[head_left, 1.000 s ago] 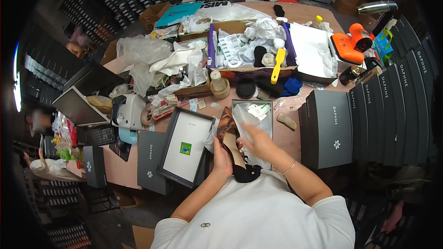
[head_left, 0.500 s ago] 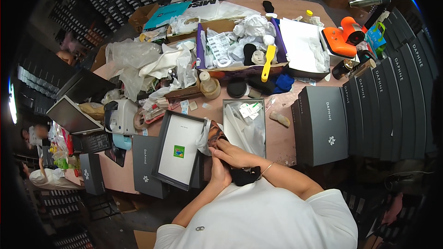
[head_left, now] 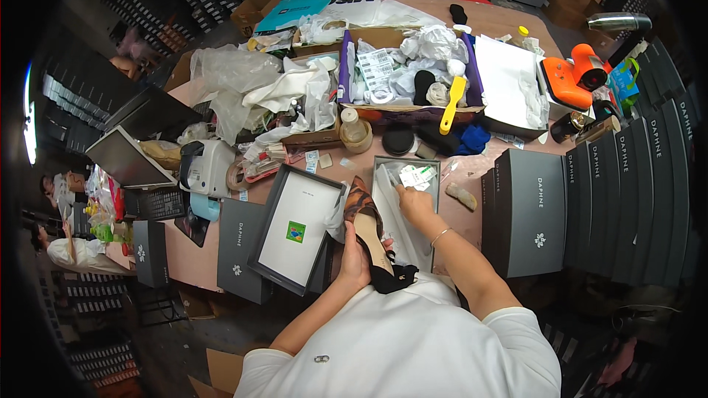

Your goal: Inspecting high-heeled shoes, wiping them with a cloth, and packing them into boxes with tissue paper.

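A pointed shoe with a brown and black pattern and a black back part rests in my left hand, close to my body. The fingers are wrapped round its side. Over the open grey shoe box, my right hand has its fingers drawn together at the white wrapping inside. What those fingers pinch, if anything, is hidden. White and green tags lie at the far end of that box. Left of the shoe is a tilted dark box lid with a white inside and a green sticker.
Grey shoe boxes are stacked on the right. Behind stand a purple carton full of crumpled paper, a yellow shoehorn-like tool, a bottle and an orange device. A label printer and monitor stand left.
My right hand has left the shoe and moved forward and right into the grey box. The shoe, now more visible, stays in my left hand. The view has shifted slightly.
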The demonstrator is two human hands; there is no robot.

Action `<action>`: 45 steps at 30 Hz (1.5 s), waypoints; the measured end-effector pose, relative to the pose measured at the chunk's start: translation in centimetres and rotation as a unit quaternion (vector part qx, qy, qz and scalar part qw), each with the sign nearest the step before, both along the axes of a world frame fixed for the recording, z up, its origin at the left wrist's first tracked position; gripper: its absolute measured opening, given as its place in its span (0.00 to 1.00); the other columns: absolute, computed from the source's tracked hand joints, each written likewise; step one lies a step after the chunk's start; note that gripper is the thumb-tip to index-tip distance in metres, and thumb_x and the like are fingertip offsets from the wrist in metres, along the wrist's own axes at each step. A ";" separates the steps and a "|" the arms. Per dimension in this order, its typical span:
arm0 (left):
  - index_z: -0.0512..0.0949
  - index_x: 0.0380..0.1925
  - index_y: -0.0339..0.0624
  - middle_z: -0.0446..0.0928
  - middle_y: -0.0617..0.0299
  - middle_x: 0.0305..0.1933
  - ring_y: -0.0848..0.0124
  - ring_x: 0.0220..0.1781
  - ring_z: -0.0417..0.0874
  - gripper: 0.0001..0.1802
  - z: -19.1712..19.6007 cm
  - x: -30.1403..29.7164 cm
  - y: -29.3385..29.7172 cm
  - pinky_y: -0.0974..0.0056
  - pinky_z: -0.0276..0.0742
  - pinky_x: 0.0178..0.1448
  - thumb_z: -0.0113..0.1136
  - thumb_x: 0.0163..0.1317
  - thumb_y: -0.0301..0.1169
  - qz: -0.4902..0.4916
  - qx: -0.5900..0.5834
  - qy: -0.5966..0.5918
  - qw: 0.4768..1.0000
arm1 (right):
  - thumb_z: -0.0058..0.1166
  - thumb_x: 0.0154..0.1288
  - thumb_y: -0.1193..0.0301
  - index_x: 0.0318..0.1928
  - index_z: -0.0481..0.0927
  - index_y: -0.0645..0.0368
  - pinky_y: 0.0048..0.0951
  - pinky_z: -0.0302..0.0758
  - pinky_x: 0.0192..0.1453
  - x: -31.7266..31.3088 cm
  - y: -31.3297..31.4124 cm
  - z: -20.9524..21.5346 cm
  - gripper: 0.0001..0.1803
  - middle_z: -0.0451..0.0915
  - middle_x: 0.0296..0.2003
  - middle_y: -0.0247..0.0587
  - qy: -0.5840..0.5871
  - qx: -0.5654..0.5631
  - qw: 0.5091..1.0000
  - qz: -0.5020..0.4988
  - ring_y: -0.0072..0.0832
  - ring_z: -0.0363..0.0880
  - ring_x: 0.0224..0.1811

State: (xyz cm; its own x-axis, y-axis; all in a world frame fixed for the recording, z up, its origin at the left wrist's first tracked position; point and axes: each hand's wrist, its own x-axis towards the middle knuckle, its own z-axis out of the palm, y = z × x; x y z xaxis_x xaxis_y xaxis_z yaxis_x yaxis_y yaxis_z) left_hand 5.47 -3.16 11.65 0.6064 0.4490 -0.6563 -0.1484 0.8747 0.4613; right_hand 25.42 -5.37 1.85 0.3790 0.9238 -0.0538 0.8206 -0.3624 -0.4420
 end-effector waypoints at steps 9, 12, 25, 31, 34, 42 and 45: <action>0.64 0.59 0.44 0.71 0.61 0.44 0.64 0.56 0.74 0.42 1.9 0.6 -0.1 0.55 0.73 0.56 0.34 0.64 0.69 0.051 0.020 -0.045 0.998 | 0.54 0.67 0.73 0.45 0.77 0.61 0.17 0.74 0.25 -2.3 -6.6 10.4 0.09 0.79 0.28 0.33 0.672 -0.007 0.735 -0.091 0.14 0.76 0.24; 0.65 0.58 0.45 0.73 0.61 0.50 0.68 0.57 0.74 0.37 0.0 0.1 -1.0 0.60 0.71 0.58 0.42 0.65 0.65 0.008 0.012 -0.088 0.996 | 0.53 0.68 0.72 0.48 0.78 0.60 0.17 0.73 0.22 -6.2 -4.8 9.5 0.11 0.80 0.26 0.32 0.696 0.040 0.695 -0.178 0.16 0.78 0.23; 0.72 0.50 0.29 0.80 0.52 0.43 0.66 0.41 0.82 0.27 0.4 -3.0 1.2 0.65 0.79 0.48 0.48 0.69 0.47 0.077 0.063 0.052 0.994 | 0.63 0.55 0.64 0.48 0.75 0.60 0.43 0.77 0.42 -7.3 -3.4 0.7 0.22 0.79 0.41 0.53 0.078 -0.157 0.973 0.152 0.47 0.82 0.39; 0.73 0.49 0.37 0.77 0.59 0.41 0.66 0.40 0.80 0.34 1.7 -2.6 1.0 0.61 0.77 0.46 0.49 0.64 0.60 0.078 -0.017 0.021 0.997 | 0.65 0.52 0.67 0.50 0.71 0.57 0.40 0.78 0.43 -5.1 -4.4 3.9 0.25 0.76 0.40 0.47 0.196 0.023 0.980 0.036 0.45 0.79 0.38; 0.66 0.58 0.44 0.75 0.58 0.49 0.65 0.47 0.78 0.40 0.6 -2.3 1.2 0.57 0.76 0.49 0.43 0.62 0.67 0.058 -0.009 -0.025 0.998 | 0.65 0.53 0.66 0.44 0.72 0.59 0.41 0.75 0.47 -3.7 -4.0 10.4 0.21 0.75 0.41 0.48 0.565 0.123 0.815 -0.046 0.45 0.78 0.44; 0.66 0.58 0.50 0.74 0.61 0.53 0.67 0.51 0.77 0.33 1.6 -1.0 0.4 0.60 0.75 0.53 0.36 0.68 0.62 -0.044 0.023 -0.077 0.996 | 0.66 0.45 0.69 0.42 0.76 0.56 0.43 0.73 0.40 -6.3 -3.5 10.6 0.21 0.74 0.32 0.40 0.105 0.206 0.968 0.100 0.42 0.77 0.35; 0.66 0.59 0.51 0.73 0.61 0.53 0.67 0.50 0.77 0.35 1.2 0.2 -0.2 0.60 0.75 0.53 0.34 0.67 0.65 -0.039 0.020 -0.067 0.997 | 0.65 0.46 0.69 0.40 0.75 0.57 0.45 0.74 0.35 -6.5 -1.6 11.0 0.19 0.75 0.31 0.42 0.087 0.165 0.982 0.024 0.45 0.78 0.31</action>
State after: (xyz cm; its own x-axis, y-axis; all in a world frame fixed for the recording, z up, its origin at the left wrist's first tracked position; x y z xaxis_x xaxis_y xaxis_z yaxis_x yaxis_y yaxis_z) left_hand 5.66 -3.38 12.81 0.7219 0.4205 -0.5496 -0.1425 0.8675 0.4766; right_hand 18.90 -6.94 12.83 0.3465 0.9185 0.1903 0.7343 -0.1393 -0.6644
